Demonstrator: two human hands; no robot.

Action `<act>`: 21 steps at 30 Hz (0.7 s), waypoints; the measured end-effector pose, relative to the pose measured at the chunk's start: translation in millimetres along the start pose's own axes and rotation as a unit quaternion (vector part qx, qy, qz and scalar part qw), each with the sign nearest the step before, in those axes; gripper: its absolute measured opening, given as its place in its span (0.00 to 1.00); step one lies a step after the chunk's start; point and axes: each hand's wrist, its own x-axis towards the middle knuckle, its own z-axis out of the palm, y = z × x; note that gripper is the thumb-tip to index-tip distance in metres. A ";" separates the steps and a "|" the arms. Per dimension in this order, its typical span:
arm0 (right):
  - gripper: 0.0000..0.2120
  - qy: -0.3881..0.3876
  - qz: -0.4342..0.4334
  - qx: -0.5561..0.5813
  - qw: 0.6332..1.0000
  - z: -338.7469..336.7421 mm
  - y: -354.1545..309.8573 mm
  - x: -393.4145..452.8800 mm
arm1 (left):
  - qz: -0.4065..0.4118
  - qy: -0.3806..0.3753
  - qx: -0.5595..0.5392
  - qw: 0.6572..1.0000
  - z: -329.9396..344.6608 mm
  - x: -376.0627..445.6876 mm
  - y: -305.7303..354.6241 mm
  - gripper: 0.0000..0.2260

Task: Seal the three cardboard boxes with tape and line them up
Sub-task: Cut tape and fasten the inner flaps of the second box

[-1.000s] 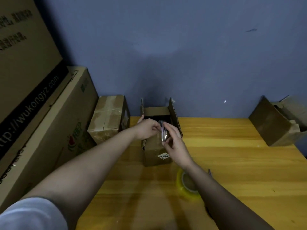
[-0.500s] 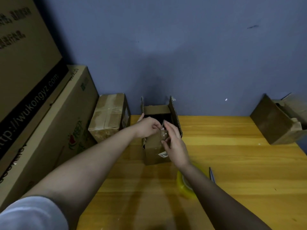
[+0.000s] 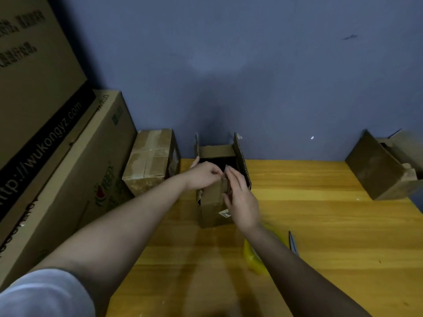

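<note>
Now both hands at small open brown cardboard box (image 3: 211,202) on tabletop (image 3: 320,225): left hand (image 3: 203,175) pinching clear tape strip (image 3: 225,185), right hand (image 3: 240,195) pinching it too

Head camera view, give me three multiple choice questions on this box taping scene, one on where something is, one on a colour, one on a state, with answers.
1. Where is the taped-up box?
A. Left of the open box, against the wall
B. On the table's right edge
C. Under the right forearm

2. What colour is the tape roll near the right forearm?
A. Red
B. Yellow
C. Blue

3. What state is the middle box in?
A. Taped shut
B. Crushed flat
C. Open, side flaps standing up

Answers:
1. A: it sits left of the open box, by the wall and the big cartons.
2. B: the roll showing beside the forearm is yellow.
3. C: its dark inside shows and two flaps stand upright, while the left hand and right hand pinch a clear tape strip at its near edge.
</note>
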 end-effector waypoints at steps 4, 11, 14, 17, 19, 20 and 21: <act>0.36 0.011 -0.004 -0.046 0.999 -0.9 -1.4 0.7 | -0.005 0.000 -0.025 1.000 1.2 -0.2 3.5 0.12; 0.39 0.030 -0.009 -0.096 0.995 -3.4 -4.7 1.3 | 0.008 -0.012 -0.008 1.000 3.0 -0.6 0.1 0.09; 0.40 0.030 -0.008 -0.116 0.993 -3.8 -5.5 2.3 | 0.009 0.012 0.011 1.000 5.5 -2.8 3.6 0.05; 0.40 0.037 -0.008 -0.129 0.991 -3.6 -7.2 3.1 | 0.001 0.049 0.024 0.999 10.6 -4.2 6.9 0.05; 0.40 0.038 -0.005 -0.136 0.990 -2.9 -6.7 3.0 | -0.001 0.066 0.026 0.997 13.7 -5.2 7.0 0.06; 0.40 0.035 0.000 -0.137 0.990 -2.6 -5.9 3.0 | -0.001 0.073 0.024 0.997 15.1 -5.3 6.7 0.06; 0.40 0.032 0.005 -0.135 0.990 -2.8 -5.4 3.3 | -0.001 0.079 0.022 0.997 16.6 -5.4 6.8 0.07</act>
